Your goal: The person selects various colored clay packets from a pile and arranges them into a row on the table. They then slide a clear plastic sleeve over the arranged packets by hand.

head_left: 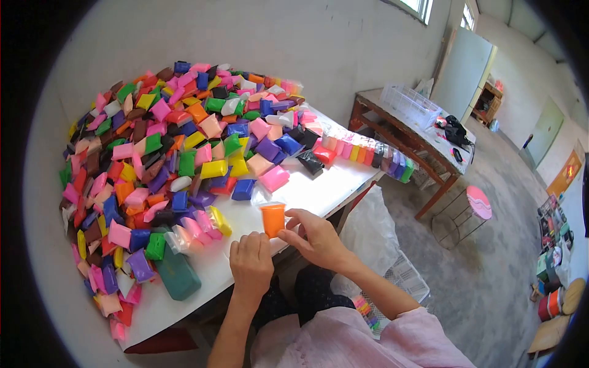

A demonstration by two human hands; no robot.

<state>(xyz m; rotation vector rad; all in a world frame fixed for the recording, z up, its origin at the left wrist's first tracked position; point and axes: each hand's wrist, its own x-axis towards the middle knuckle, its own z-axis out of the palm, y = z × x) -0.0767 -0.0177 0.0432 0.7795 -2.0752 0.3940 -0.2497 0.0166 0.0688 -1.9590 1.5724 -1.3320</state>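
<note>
An orange packet (273, 219) in clear wrap stands between my two hands at the front edge of the white table (307, 197). My right hand (316, 239) holds it at its right side, thumb and index finger on the packet. On its left, my left hand (251, 260) has its fingers closed together; whatever they may hold is hidden. Just left of my hands lie pink packets (199, 227) in clear wrap and a yellow packet (219, 221). A green box (178, 273) sits nearer the table's front left.
A big heap of coloured packets (184, 135) covers the table's left and back. A packet row (368, 152) runs along the right end. Below the right edge are a plastic bag (371, 227) and a white basket (408, 279). A pink stool (478, 202) stands farther right.
</note>
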